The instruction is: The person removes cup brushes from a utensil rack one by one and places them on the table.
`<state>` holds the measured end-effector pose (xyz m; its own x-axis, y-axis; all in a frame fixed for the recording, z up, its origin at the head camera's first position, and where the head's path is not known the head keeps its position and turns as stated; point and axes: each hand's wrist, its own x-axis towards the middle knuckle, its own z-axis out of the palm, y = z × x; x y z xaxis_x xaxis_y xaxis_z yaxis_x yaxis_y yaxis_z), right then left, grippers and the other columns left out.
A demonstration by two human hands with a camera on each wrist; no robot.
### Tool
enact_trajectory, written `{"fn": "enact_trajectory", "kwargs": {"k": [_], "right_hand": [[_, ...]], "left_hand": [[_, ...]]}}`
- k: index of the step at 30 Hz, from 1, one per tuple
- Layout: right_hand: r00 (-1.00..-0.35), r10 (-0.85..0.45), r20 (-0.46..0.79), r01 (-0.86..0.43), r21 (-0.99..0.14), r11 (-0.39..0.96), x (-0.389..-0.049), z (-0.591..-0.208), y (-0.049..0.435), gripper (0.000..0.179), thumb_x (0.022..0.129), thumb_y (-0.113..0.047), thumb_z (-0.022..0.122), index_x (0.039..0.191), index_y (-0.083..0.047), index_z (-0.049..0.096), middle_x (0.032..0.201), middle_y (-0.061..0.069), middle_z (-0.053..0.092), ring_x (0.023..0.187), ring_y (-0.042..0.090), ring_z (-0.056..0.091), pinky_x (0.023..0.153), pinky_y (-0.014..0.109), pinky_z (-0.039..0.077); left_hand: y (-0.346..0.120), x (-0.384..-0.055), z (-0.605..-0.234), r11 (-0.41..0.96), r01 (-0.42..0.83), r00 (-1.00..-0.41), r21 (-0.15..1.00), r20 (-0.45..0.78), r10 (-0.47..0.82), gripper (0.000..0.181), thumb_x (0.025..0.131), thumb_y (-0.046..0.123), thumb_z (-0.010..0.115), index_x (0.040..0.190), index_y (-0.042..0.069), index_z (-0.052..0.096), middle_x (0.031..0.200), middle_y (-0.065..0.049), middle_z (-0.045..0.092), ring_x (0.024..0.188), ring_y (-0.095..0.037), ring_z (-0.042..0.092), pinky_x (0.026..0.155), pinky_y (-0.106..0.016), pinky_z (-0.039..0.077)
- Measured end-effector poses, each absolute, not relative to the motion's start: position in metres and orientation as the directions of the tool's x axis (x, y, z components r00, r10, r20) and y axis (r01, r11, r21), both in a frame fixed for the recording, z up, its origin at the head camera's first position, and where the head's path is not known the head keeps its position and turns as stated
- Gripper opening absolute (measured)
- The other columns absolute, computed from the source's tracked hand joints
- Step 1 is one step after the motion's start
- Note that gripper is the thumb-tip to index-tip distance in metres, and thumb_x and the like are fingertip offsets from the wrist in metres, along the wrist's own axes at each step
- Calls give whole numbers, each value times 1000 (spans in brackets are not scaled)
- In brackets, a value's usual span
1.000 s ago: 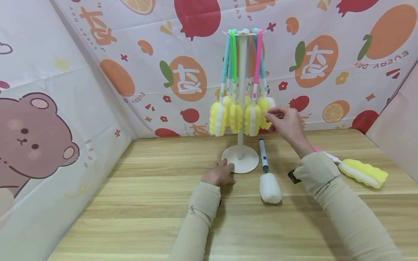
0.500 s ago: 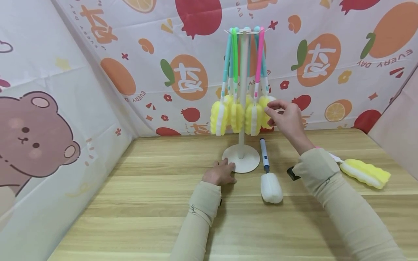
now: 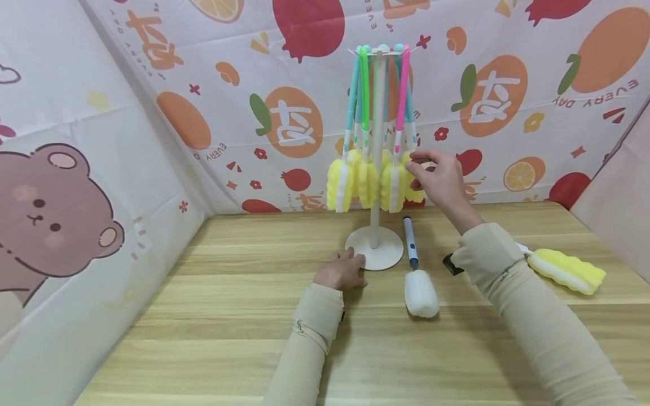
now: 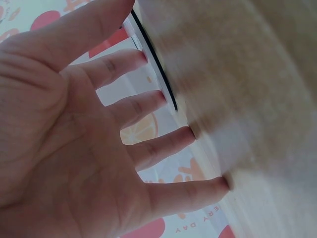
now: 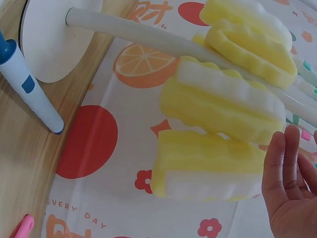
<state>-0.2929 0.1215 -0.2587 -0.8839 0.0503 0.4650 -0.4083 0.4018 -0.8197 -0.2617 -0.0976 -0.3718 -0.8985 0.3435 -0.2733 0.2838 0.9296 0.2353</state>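
Your left hand (image 3: 341, 272) lies low at the near edge of the stand's flat round base (image 3: 378, 255), fingers spread and nearly straight, tips down on the rim and the wood beside it. Your right hand (image 3: 440, 179) is raised at the rearmost sponge head on the right (image 5: 208, 171); its fingers lie long and close together at that head's upper end, and you cannot tell from here whether they pinch it or only touch.

That head is soft yellow foam with a white band and a rippled edge, and it hangs from the slim white stand (image 3: 378, 96), a smooth upright pole with thin hooks at the top. Beside it hang others with the same wavy foam, their slender glossy handles in pink (image 3: 403, 96), green (image 3: 364, 90) and turquoise (image 3: 351, 96).

On the pale, streaky wood-grain tabletop (image 3: 213, 327), near the base, lies a brush with a rounded, fuzzy white head (image 3: 421, 293). Farther right, partly behind your sleeve (image 3: 490, 254), rests a yellow-and-white foam brush (image 3: 566, 270) with scalloped sides. Behind, a creased cloth (image 3: 223, 45) carries fruit prints.
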Motion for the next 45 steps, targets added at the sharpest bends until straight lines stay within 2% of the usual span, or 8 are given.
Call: {"fn": "enact_trajectory", "kwargs": {"k": [15, 25, 35, 40, 45], "right_hand": [[-928, 15, 373, -343, -866, 364, -296, -252, 119, 42, 103, -13, 60, 142, 3, 54, 133, 19, 61, 60, 12, 63, 66, 18, 54], [-926, 14, 378, -348, -865, 361, -302, -251, 115, 42, 102, -12, 61, 141, 2, 55, 133, 19, 62, 57, 11, 61, 64, 18, 54], [-936, 27, 350, -316, -875, 367, -311, -250, 111, 43, 101, -13, 63, 141, 2, 55, 132, 19, 64, 49, 10, 56, 56, 19, 52], [-947, 22, 322, -287, -871, 398, -314, -249, 108, 44, 102, -16, 63, 141, 1, 55, 132, 19, 64, 46, 13, 49, 50, 20, 46], [-958, 13, 286, -255, -874, 414, -316, -247, 106, 45, 102, -19, 63, 143, -1, 54, 135, 17, 62, 46, 16, 45, 49, 21, 44]], "left_hand": [[-97, -264, -374, 932, 284, -898, 227, -277, 341, 39, 96, 31, 72, 130, 15, 59, 148, -12, 42, 120, -35, 42, 89, -51, 49], [-97, -264, -374, 933, 269, -899, 238, -285, 332, 42, 96, 31, 72, 132, 15, 58, 155, -12, 37, 127, -37, 40, 90, -54, 49], [-97, -263, -372, 931, 277, -897, 238, -285, 339, 38, 96, 31, 72, 128, 15, 60, 149, -12, 41, 123, -36, 40, 89, -53, 49], [-97, -264, -372, 930, 274, -896, 244, -287, 339, 37, 95, 30, 72, 127, 15, 60, 151, -12, 40, 124, -37, 40, 89, -53, 49], [-97, -263, -373, 931, 274, -900, 240, -278, 337, 35, 95, 31, 73, 124, 15, 61, 143, -10, 45, 118, -34, 41, 86, -51, 49]]}}
